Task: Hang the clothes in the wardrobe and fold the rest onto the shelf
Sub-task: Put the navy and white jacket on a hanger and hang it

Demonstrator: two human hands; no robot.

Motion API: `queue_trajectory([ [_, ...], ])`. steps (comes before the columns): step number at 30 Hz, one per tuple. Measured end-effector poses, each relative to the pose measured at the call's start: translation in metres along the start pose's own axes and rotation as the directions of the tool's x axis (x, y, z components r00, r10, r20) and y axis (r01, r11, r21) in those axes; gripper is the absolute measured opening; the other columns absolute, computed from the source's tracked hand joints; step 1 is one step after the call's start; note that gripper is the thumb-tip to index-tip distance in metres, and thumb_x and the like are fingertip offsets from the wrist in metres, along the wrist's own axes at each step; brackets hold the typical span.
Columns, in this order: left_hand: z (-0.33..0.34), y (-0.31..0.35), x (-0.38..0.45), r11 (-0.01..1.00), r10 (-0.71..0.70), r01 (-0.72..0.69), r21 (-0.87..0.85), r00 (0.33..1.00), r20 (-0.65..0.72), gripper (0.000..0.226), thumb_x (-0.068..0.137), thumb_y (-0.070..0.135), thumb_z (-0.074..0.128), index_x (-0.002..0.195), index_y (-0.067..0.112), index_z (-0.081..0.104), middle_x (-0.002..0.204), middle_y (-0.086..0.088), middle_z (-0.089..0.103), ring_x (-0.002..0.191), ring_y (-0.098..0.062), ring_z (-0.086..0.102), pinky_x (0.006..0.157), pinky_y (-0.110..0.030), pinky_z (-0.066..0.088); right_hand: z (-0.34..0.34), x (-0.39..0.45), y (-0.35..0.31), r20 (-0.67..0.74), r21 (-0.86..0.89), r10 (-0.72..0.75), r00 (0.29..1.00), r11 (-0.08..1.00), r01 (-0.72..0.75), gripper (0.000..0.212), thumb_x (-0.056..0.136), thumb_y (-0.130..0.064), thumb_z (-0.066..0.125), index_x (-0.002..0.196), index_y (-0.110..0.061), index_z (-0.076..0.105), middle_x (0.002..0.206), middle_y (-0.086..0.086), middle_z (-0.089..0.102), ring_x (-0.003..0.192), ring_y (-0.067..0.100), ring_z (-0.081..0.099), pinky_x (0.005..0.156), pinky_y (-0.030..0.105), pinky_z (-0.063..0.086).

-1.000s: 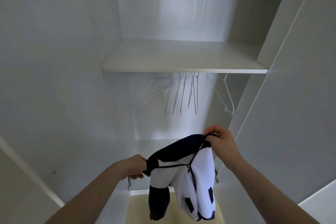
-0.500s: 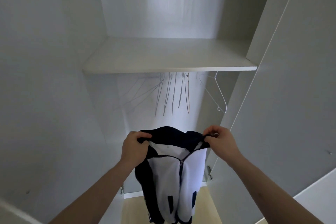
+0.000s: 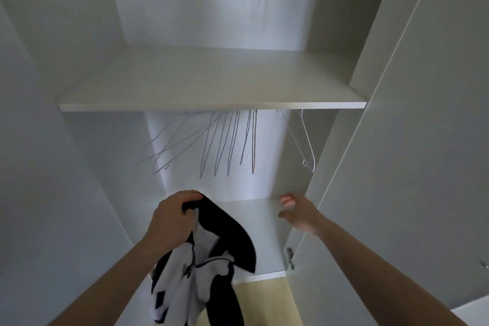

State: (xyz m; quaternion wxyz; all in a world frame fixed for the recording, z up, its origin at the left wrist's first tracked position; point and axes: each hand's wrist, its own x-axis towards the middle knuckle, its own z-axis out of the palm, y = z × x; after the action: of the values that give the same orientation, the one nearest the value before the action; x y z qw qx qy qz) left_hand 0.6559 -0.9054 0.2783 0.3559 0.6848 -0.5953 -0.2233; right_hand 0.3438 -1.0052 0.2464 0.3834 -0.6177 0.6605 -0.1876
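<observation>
White wardrobe (image 3: 79, 167) stands open; right hand (image 3: 300, 213) has released the jacket (image 3: 211, 259), fingers apart, reaching toward hangers (image 3: 230, 140); left hand (image 3: 172, 217) alone grips it.

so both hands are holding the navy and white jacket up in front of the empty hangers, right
Not quite: in the head view only the left hand holds the navy and white jacket. The right hand is open, off the fabric and reaching forward. The empty hangers do hang ahead, under the shelf.

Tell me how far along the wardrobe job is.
Done: nothing visible; the shelf holds nothing and the hangers are bare. In hand: the left hand grips a jacket; the right hand is free. Left: hanging it.
</observation>
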Motion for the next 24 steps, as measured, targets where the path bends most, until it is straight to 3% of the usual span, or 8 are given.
queue_trajectory([
  [3,-0.003,-0.004,0.017,0.994,-0.082,0.082,0.075,0.997,-0.005,0.047,0.091,-0.005,0.049,0.124,0.02,0.072,0.128,-0.002,0.068,0.091,-0.017,0.063,0.093,-0.03,0.053,-0.021,0.06,0.003,-0.139,0.04,-0.012,0.99,0.999,0.018,0.061,0.086,-0.004,0.076,0.141,-0.006,0.05,0.14,0.017,0.052,0.102,0.021,0.055,0.078,0.025,0.046],
  [6,-0.004,-0.009,0.032,0.98,-0.166,0.169,0.106,0.986,-0.029,0.049,0.09,-0.006,0.048,0.119,0.023,0.075,0.125,-0.003,0.071,0.079,-0.01,0.065,0.073,-0.017,0.05,-0.049,0.115,0.003,-0.245,-0.002,0.013,0.969,1.0,-0.014,0.067,0.087,-0.006,0.072,0.146,-0.004,0.043,0.142,0.023,0.045,0.097,0.031,0.062,0.076,0.031,0.048],
  [9,0.007,-0.012,0.053,0.963,-0.227,0.231,0.137,0.973,-0.05,0.051,0.09,-0.006,0.047,0.119,0.025,0.075,0.128,-0.001,0.07,0.074,-0.002,0.063,0.061,-0.005,0.042,-0.072,0.174,0.011,-0.281,-0.119,0.05,0.959,0.989,-0.087,0.068,0.093,-0.014,0.063,0.152,-0.002,0.03,0.147,0.023,0.034,0.122,0.039,0.055,0.101,0.037,0.047],
  [14,0.028,-0.008,0.076,0.937,-0.316,0.323,0.133,0.946,-0.074,0.055,0.087,-0.007,0.045,0.118,0.028,0.075,0.122,0.004,0.072,0.081,0.01,0.058,0.064,0.0,0.038,-0.095,0.253,0.018,-0.238,-0.149,0.151,0.96,0.97,-0.189,0.08,0.099,-0.02,0.058,0.158,0.003,0.009,0.157,0.029,0.025,0.142,0.044,0.037,0.113,0.042,0.039],
  [18,0.037,0.0,0.08,0.927,-0.352,0.359,0.112,0.933,-0.075,0.057,0.085,-0.006,0.044,0.113,0.034,0.074,0.115,0.008,0.072,0.077,0.0,0.066,0.059,-0.006,0.044,-0.095,0.282,0.014,-0.23,-0.132,0.176,0.957,0.969,-0.21,0.073,0.1,-0.02,0.056,0.154,0.009,0.015,0.156,0.029,0.033,0.142,0.042,0.04,0.112,0.044,0.04],
  [21,0.041,0.005,0.082,0.918,-0.38,0.387,0.081,0.92,-0.095,0.059,0.085,-0.007,0.043,0.107,0.041,0.072,0.107,0.012,0.071,0.073,-0.009,0.069,0.057,-0.011,0.049,-0.092,0.298,0.011,-0.199,-0.06,0.183,0.963,0.978,-0.198,0.058,0.099,-0.015,0.057,0.148,0.004,0.034,0.146,0.027,0.046,0.132,0.042,0.049,0.108,0.047,0.044],
  [24,0.046,0.005,0.084,0.91,-0.403,0.411,0.059,0.908,-0.115,0.06,0.084,-0.007,0.043,0.11,0.038,0.074,0.107,0.012,0.072,0.067,-0.007,0.068,0.056,-0.013,0.049,-0.089,0.307,0.006,-0.218,-0.068,0.151,0.964,0.983,-0.17,0.033,0.1,-0.009,0.053,0.13,0.005,0.056,0.13,0.025,0.062,0.119,0.039,0.06,0.088,0.039,0.048],
])
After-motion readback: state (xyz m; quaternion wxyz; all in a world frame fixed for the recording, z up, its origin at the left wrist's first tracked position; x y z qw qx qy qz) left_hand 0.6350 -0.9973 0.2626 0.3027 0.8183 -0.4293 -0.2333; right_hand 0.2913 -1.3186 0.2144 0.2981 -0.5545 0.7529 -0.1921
